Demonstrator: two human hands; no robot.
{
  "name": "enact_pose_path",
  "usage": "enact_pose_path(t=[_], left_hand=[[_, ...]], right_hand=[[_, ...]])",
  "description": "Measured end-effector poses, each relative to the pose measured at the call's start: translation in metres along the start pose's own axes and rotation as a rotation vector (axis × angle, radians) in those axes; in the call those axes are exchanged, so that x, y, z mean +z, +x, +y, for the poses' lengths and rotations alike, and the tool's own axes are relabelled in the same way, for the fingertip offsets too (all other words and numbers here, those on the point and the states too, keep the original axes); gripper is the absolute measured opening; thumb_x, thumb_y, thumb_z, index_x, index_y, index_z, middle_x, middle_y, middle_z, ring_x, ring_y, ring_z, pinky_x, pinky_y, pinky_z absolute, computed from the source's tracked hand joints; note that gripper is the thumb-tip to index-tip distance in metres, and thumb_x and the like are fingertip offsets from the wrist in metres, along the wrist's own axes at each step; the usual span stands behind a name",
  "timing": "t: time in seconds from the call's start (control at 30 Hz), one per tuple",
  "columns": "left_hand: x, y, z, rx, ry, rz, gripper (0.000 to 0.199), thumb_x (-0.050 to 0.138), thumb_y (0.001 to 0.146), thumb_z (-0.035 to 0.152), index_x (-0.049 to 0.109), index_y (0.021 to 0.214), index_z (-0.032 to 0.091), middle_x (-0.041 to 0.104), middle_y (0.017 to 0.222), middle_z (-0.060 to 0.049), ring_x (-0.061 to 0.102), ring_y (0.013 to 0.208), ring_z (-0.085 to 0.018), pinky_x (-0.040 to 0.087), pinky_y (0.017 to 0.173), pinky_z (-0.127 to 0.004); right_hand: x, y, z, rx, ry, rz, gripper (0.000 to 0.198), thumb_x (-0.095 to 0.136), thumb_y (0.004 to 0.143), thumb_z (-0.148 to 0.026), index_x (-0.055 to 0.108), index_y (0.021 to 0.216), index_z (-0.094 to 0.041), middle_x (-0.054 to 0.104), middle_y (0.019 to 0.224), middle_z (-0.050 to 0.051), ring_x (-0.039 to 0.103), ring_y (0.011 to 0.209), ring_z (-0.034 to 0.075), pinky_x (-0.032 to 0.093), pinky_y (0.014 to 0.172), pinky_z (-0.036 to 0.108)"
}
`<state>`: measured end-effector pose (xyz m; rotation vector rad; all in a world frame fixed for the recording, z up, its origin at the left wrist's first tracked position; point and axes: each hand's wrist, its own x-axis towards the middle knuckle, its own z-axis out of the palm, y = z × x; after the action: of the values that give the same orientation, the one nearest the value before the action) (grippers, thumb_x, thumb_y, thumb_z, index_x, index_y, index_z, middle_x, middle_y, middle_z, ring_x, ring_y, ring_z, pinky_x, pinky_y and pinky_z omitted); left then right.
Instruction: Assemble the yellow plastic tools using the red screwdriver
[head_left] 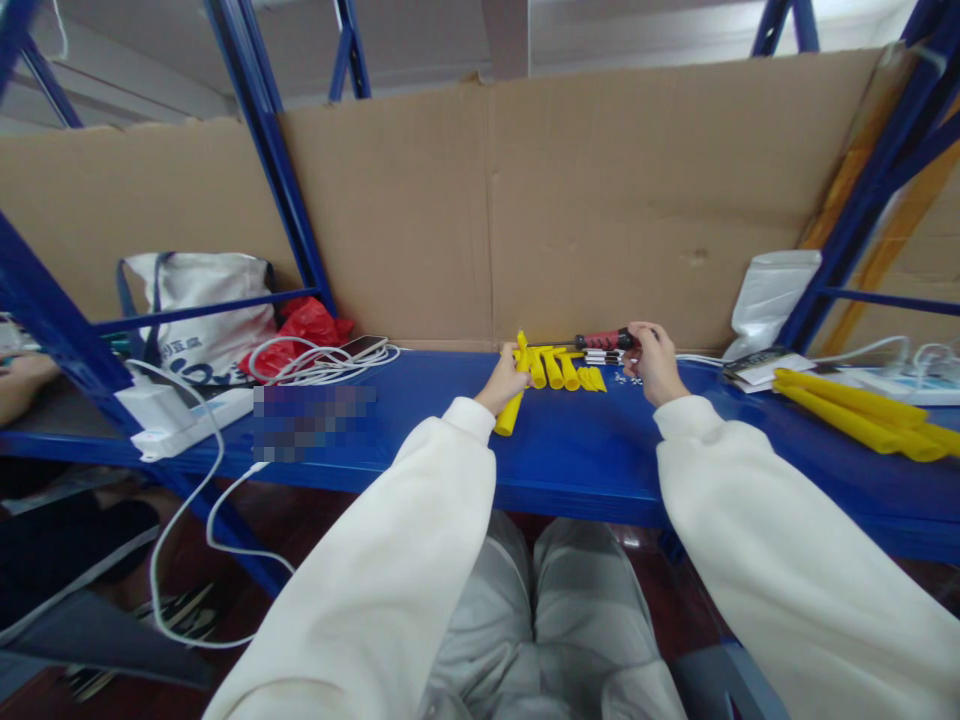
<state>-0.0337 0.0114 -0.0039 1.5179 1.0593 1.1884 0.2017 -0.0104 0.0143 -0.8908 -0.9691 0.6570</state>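
My left hand grips a long yellow plastic tube that stands tilted on the blue shelf. My right hand is closed around the red and black handle of a screwdriver, whose shaft points left toward the tube. Between my hands lie several short yellow pieces in a row. A few small silver screws are scattered just left of my right hand. Both arms wear white sleeves.
More long yellow tubes lie at the right, near a white pouch and cables. At the left are a white power strip, coiled white cable, a red bag and a tote bag. Cardboard backs the shelf. Another person's hand shows far left.
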Motion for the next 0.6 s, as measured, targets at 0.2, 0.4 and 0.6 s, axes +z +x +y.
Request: enact_pose_path(t=[0.2,0.4,0.6], left_hand=[[-0.0004,-0.0008,0.0008,0.000,0.000,-0.006,0.066,0.066,0.064,-0.006,0.048,0.120,0.024,0.069,0.092,0.001,0.064,0.068,-0.013,0.050,0.061,-0.022],[-0.0002,-0.0010,0.0013,-0.012,-0.002,-0.002,0.069,0.064,0.064,-0.006,0.048,0.123,0.024,0.072,0.100,-0.002,0.068,0.075,-0.015,0.052,0.064,-0.024],[0.0004,-0.0035,0.0047,-0.032,0.019,0.011,0.069,0.065,0.065,-0.005,0.047,0.126,0.024,0.072,0.101,-0.002,0.069,0.078,-0.016,0.053,0.065,-0.024]], right_hand=[[0.0008,-0.0039,-0.0038,0.070,-0.014,0.021,0.042,0.080,0.078,-0.054,0.047,0.081,-0.027,0.032,0.043,-0.014,0.031,0.031,0.009,0.021,0.031,0.022],[0.0006,-0.0023,-0.0033,0.041,0.021,0.000,0.040,0.082,0.074,-0.048,0.051,0.085,-0.025,0.050,0.053,-0.009,0.042,0.035,0.009,0.025,0.031,0.021],[-0.0040,-0.0023,-0.0013,0.095,0.022,-0.091,0.051,0.084,0.072,-0.058,0.044,0.079,-0.027,0.031,0.042,-0.014,0.031,0.030,0.008,0.023,0.030,0.021]])
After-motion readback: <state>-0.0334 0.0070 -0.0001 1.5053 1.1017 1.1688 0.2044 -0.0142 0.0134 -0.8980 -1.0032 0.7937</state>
